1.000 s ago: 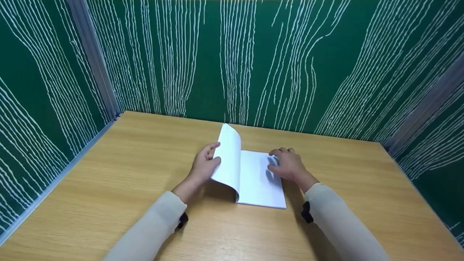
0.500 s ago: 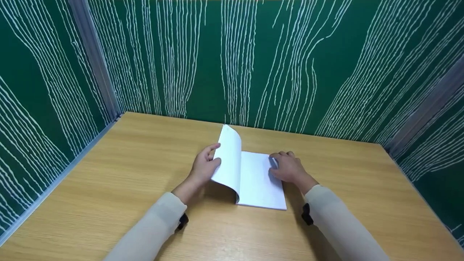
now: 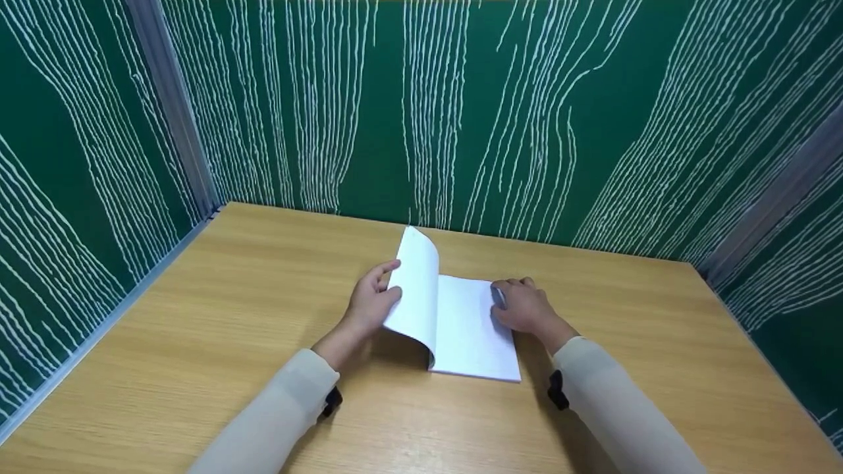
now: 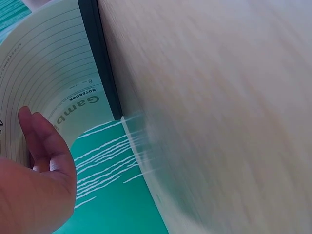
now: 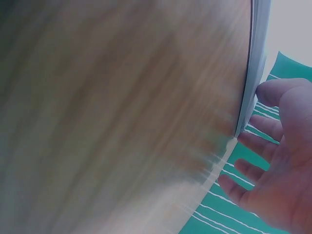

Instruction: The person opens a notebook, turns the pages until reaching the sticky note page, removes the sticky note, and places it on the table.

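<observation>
A notebook (image 3: 474,329) lies open on the wooden table, its right-hand pages flat and white. My left hand (image 3: 370,299) holds the raised left part (image 3: 416,283) by its outer edge, thumb on the inner side, fingers behind. Seen from the left wrist, the outer cover (image 4: 63,63) curves, with printed lines, "NOTEBOOK" lettering and a dark spine (image 4: 100,58). My right hand (image 3: 527,306) rests at the outer edge of the right-hand pages, thumb and index finger on the paper. In the right wrist view its thumb touches the notebook's edge (image 5: 253,73); the other fingers reach past it, loosely bent.
The wooden table (image 3: 230,316) surrounds the notebook on every side. Green panels (image 3: 375,131) with wavy white lines stand behind and at both sides, joined by grey posts (image 3: 174,99). A dark device (image 3: 558,390) sits at each wrist.
My right hand has come down a little onto the right-hand pages, and its thumb and index finger have drawn closer together. The left hand and the raised pages have stayed put.
</observation>
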Tool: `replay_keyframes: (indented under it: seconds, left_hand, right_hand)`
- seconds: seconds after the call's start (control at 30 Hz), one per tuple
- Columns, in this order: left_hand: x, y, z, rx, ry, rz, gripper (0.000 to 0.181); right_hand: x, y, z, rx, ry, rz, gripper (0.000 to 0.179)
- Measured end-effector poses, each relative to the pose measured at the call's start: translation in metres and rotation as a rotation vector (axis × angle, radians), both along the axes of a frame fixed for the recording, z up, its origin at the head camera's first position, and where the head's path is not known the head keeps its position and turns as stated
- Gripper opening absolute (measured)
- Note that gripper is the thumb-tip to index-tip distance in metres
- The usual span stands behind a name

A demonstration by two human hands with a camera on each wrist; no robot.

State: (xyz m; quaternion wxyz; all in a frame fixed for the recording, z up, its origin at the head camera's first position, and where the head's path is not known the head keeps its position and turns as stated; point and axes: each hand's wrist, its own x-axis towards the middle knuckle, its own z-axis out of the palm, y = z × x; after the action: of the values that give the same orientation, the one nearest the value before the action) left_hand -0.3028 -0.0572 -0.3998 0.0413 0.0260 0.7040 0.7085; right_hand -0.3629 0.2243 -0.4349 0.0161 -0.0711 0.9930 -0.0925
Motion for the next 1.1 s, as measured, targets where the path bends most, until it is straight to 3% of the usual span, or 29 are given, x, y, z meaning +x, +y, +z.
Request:
replay_keyframes:
  seconds: [0.23, 0.53, 0.93, 1.1]
  left_hand:
    - [0.0016, -0.0007, -0.0023, 0.019, -0.024, -0.008, 0.045]
    - [0.0023, -0.0013, -0.0025, 0.003, -0.045, -0.009, 0.044]
    - [0.0027, -0.0002, -0.0008, -0.006, -0.074, 0.007, 0.044]
    - [0.0004, 0.0005, -0.0019, -0.027, 0.003, 0.023, 0.044]
  right_hand:
    - [0.0005, -0.0002, 0.0001, -0.032, 0.004, 0.008, 0.055]
    - [-0.0021, -0.0039, 0.0010, -0.119, -0.051, -0.029, 0.059]
    - [-0.0039, -0.0064, 0.0029, -0.225, -0.042, 0.013, 0.059]
    - [-0.0049, -0.0061, 0.0015, -0.307, -0.040, 0.030, 0.057]
